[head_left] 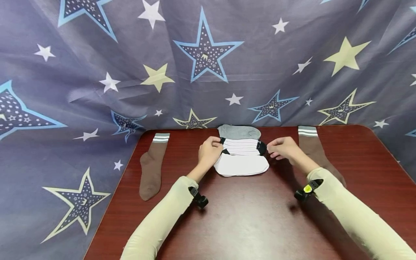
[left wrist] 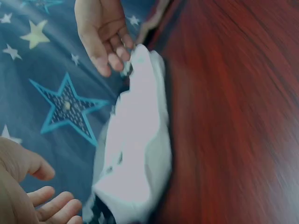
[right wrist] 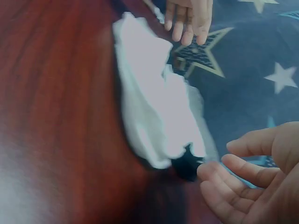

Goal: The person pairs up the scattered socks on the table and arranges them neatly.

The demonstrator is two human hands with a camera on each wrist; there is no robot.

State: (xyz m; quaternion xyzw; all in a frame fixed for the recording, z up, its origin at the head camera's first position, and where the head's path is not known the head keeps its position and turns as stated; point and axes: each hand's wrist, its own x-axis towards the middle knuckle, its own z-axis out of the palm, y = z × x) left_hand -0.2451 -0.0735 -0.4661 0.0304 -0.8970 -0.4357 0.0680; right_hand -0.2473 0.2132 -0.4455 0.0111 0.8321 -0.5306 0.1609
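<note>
The head view shows the stripes on the striped sock [head_left: 242,147] clearly; in both wrist views it is a washed-out pale blur. What those closer views do give is the space between thumb and fingers: the left hand [head_left: 209,151] is loosely spread with nothing between its fingers, and the right hand [head_left: 282,147] is relaxed too, thumb held apart.

The striped sock lies between the two hands, the left hand at one end, the right fingertips just beside the other, black end; whether they touch it, I can't tell. A grey sock [head_left: 238,132] lies along its far side, a white sock [head_left: 242,166] along the near side. On the same table [head_left: 234,216], one brown sock [head_left: 152,169] lies off to the left, another brown sock [head_left: 308,146] partly behind the right arm.
</note>
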